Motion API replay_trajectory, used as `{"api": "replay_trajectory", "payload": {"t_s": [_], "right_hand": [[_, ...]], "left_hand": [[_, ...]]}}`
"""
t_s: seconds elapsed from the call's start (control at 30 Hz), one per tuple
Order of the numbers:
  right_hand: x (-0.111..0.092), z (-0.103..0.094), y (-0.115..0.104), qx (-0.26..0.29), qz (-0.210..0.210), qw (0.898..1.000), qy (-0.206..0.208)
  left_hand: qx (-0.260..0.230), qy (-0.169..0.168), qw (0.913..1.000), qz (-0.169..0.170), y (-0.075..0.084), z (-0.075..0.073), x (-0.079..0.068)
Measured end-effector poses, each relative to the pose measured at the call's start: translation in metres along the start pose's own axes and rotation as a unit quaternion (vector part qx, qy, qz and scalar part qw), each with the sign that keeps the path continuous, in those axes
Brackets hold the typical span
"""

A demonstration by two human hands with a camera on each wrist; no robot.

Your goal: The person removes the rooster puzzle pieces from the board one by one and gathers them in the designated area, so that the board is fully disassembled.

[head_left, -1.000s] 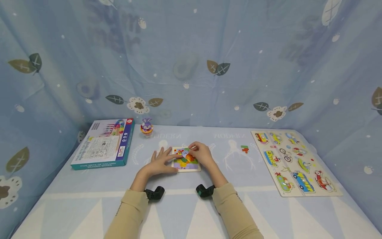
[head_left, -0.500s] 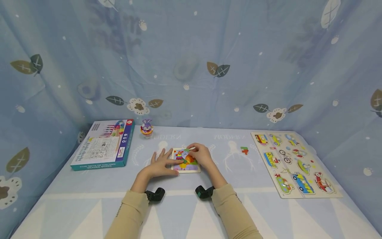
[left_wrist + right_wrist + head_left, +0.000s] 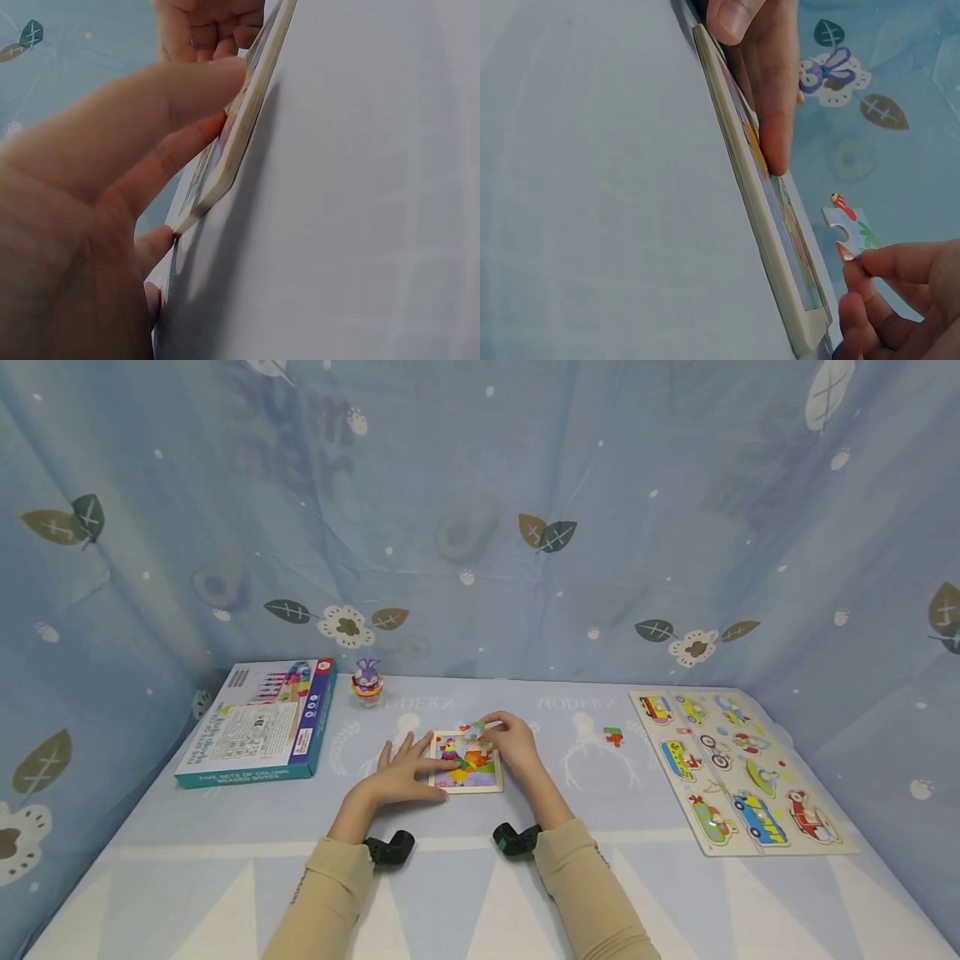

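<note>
A small jigsaw puzzle [image 3: 485,778] in a pale wooden frame lies on the table, printed with a colourful picture. My left hand [image 3: 401,774] rests at its left side with fingers spread. Its index finger [image 3: 778,142] presses on the picture, and the thumb lies along the near edge. My right hand [image 3: 513,747] pinches a jigsaw piece [image 3: 861,223] between thumb and finger. That piece is light blue with red and green print and a round notch. It is held above the puzzle's far edge, apart from it. Another loose jigsaw piece [image 3: 613,737], green and red, lies to the right.
A flat teal-edged box [image 3: 255,722] lies at the left. Near it, at the back, stands a purple rabbit-eared figurine [image 3: 367,681]. A large wooden vehicle puzzle board [image 3: 738,768] lies at the right. A blue printed curtain [image 3: 480,527] hangs behind the table.
My right hand has lifted the jigsaw piece from the puzzle's upper part and moved it slightly away, tilting it. My left hand's index finger has shifted slightly, staying on the puzzle.
</note>
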State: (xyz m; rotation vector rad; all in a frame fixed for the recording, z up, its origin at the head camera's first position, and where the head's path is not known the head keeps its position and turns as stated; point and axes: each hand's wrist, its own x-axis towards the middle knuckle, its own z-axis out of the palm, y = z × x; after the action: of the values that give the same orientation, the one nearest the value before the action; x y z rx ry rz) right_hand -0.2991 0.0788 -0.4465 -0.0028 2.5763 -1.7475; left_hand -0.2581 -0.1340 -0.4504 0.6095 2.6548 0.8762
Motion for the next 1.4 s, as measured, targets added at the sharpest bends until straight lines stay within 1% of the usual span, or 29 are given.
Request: {"api": "replay_trajectory", "payload": {"t_s": [0.1, 0.17, 0.3, 0.47, 0.83, 1.07, 1.4], "right_hand": [[0.000, -0.003, -0.002, 0.026, 0.004, 1.000, 0.010], [-0.001, -0.006, -0.003, 0.043, 0.015, 0.999, 0.022], [0.000, -0.015, 0.000, 0.078, 0.027, 0.996, 0.040], [0.004, -0.029, 0.006, 0.078, 0.025, 0.995, 0.054], [0.004, -0.057, 0.015, 0.076, 0.040, 0.994, 0.075], [0.001, -0.074, 0.021, 0.070, 0.062, 0.992, 0.084], [0.000, -0.089, 0.030, 0.078, 0.076, 0.989, 0.100]], "left_hand": [[-0.007, -0.002, 1.0000, 0.003, 0.000, -0.001, 0.000], [-0.011, -0.005, 0.9999, 0.002, 0.000, -0.001, 0.000], [-0.020, -0.010, 0.9998, -0.001, 0.000, -0.002, -0.001], [-0.027, -0.009, 0.9996, -0.001, 0.000, -0.003, -0.002], [-0.015, -0.004, 0.9999, -0.001, -0.002, -0.002, -0.001], [-0.018, -0.004, 0.9998, 0.000, -0.001, -0.002, -0.002], [-0.015, -0.006, 0.9999, -0.004, -0.001, -0.002, -0.002]]}}
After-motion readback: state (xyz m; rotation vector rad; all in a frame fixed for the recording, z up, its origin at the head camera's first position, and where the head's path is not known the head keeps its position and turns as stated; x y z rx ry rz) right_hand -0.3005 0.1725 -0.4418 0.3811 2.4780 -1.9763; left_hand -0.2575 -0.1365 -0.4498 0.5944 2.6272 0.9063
